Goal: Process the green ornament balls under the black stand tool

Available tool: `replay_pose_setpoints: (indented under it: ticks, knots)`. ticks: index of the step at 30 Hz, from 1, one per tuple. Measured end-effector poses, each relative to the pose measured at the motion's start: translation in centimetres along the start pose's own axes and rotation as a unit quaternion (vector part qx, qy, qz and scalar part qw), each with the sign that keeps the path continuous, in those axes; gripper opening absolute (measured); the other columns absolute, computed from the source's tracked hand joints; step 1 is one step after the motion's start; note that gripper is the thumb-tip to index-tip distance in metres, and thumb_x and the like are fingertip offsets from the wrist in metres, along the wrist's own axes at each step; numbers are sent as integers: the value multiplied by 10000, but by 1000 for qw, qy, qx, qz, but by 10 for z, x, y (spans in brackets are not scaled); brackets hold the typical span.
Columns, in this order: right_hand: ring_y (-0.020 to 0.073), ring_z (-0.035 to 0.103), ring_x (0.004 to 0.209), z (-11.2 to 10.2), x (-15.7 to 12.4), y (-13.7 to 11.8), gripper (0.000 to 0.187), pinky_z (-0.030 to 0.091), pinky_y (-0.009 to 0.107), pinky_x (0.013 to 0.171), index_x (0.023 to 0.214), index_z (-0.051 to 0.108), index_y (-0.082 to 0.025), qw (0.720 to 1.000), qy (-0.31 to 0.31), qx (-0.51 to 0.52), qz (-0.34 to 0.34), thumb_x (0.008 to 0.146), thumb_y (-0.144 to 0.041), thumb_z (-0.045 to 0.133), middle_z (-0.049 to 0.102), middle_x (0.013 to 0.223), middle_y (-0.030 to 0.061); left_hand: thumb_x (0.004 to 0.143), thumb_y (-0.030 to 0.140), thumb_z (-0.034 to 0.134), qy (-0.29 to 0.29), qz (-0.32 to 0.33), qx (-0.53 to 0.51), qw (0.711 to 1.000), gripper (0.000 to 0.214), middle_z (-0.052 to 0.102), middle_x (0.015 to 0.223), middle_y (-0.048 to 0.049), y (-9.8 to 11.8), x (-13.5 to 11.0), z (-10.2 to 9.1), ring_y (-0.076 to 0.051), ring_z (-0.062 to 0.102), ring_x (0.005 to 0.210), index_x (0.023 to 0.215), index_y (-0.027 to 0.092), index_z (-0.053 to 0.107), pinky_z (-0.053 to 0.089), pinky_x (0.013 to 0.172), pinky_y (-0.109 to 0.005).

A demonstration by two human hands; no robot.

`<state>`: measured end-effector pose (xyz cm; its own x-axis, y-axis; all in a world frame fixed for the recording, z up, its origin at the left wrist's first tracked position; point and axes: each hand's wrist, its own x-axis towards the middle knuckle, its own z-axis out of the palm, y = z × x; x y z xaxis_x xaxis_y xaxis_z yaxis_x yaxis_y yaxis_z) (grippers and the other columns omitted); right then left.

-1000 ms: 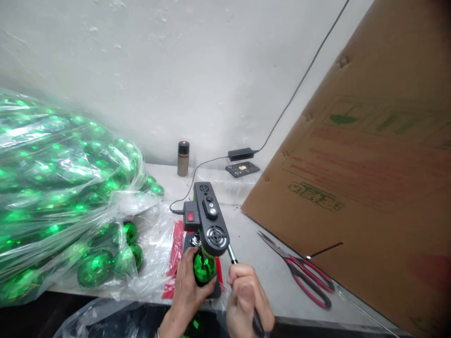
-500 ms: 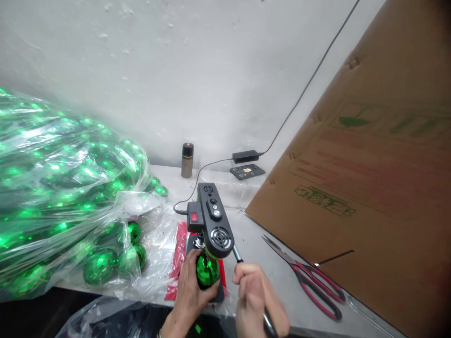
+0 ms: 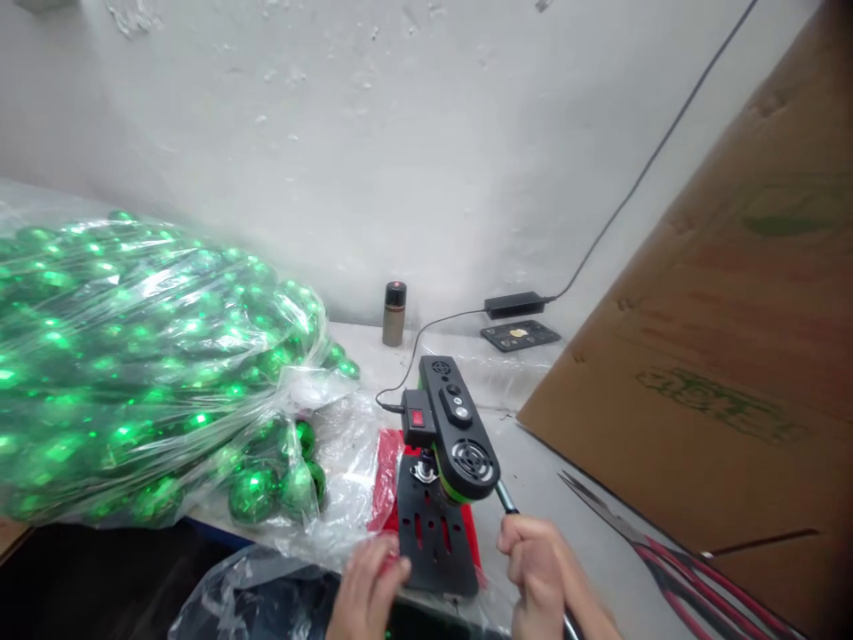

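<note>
Right hand [image 3: 541, 569] grips the silver metal lever [image 3: 507, 498] of the black oblong machine [image 3: 457, 413]; left hand [image 3: 369, 582], blurred, loosely curled beside its black slotted plate [image 3: 436, 560], hold unclear. Green faceted balls [image 3: 253, 492] crowd the clear plastic bag [image 3: 310, 388] leftward; how many are done, no telling.

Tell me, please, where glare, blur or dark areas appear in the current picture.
Head view: bright glare streaks the clear plastic bag over green mirrored balls; head view: the left hand looks blurred; head view: the cardboard panel darkens at the frame's right edge, its green print too soft to read.
</note>
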<state>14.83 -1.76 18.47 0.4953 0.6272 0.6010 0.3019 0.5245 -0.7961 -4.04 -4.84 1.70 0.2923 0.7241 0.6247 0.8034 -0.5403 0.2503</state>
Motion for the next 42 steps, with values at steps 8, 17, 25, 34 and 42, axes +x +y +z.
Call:
replay_pose_setpoints:
  ticks: [8, 17, 25, 34, 42]
  knots:
    - [141, 509, 596, 7, -4, -7, 467, 365, 326, 596, 733, 508, -239, 1000, 16, -15, 11, 1153, -432, 578, 537, 694, -9, 918, 186, 740, -211, -171, 284, 919, 405, 791, 954, -179, -102, 100, -71, -383, 756, 962, 1314, 113, 789, 592, 907, -481]
    - [118, 510, 553, -6, 2, 12, 367, 320, 298, 523, 772, 541, -228, 995, -55, -14, -86, 1139, -217, 546, 592, 703, -9, 767, 459, 867, -162, -319, -70, 931, 771, 747, 1370, -171, -101, 103, -94, -413, 757, 1200, 1474, 237, 655, 583, 1051, -514]
    - [126, 517, 562, 2, 11, -4, 399, 340, 288, 534, 761, 540, -229, 998, -40, 3, -46, 1155, -291, 547, 547, 657, -19, 820, 588, 909, 3, -535, -625, 568, 741, 833, 1198, -127, -40, 104, -56, -279, 817, 927, 1394, 195, 652, 646, 757, -351]
    - [103, 561, 612, -2, 26, -14, 374, 418, 237, 578, 783, 510, -231, 991, -90, 0, -98, 1150, -159, 487, 554, 693, -33, 767, 451, 1009, 1, -572, -709, 412, 542, 871, 1055, -125, -19, 85, -17, -252, 846, 870, 1137, 156, 744, 680, 759, -313]
    - [95, 552, 627, -1, 32, -22, 369, 451, 213, 603, 786, 515, -236, 992, -102, -1, -71, 1144, -147, 504, 526, 700, -47, 724, 745, 887, 10, -485, -484, 728, 871, 827, 1014, -68, 0, 78, 14, -287, 814, 872, 1358, 196, 650, 650, 748, -365]
